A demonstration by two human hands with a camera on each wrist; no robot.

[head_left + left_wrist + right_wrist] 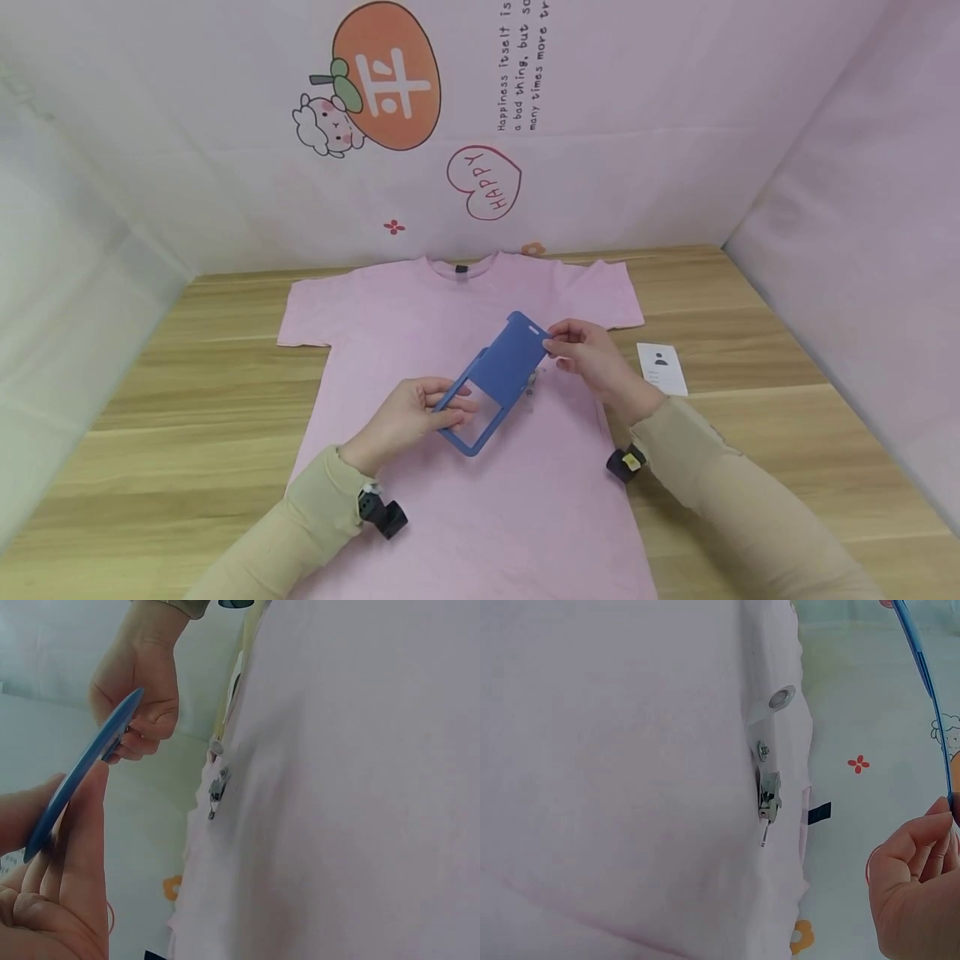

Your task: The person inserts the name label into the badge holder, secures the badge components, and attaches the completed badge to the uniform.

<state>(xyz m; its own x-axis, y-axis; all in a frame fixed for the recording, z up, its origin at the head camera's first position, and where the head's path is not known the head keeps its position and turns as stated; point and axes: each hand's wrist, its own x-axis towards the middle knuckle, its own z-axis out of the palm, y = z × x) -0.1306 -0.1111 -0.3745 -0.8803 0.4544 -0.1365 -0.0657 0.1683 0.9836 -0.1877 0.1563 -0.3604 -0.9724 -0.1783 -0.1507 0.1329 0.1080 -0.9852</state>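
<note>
While your left hand [408, 417] pinches the lower end of the flat blue plastic badge holder [495, 379] and your right hand [592, 358] pinches its slotted top corner, the holder hangs tilted above the pink cotton T-shirt [457, 333] spread on the light wooden table [180, 425]. Just beneath it, a small metal clip on a clear strap [769, 787] lies on the shirt. At three o'clock of your right hand, a white printed card [662, 367] rests on the table.
</note>
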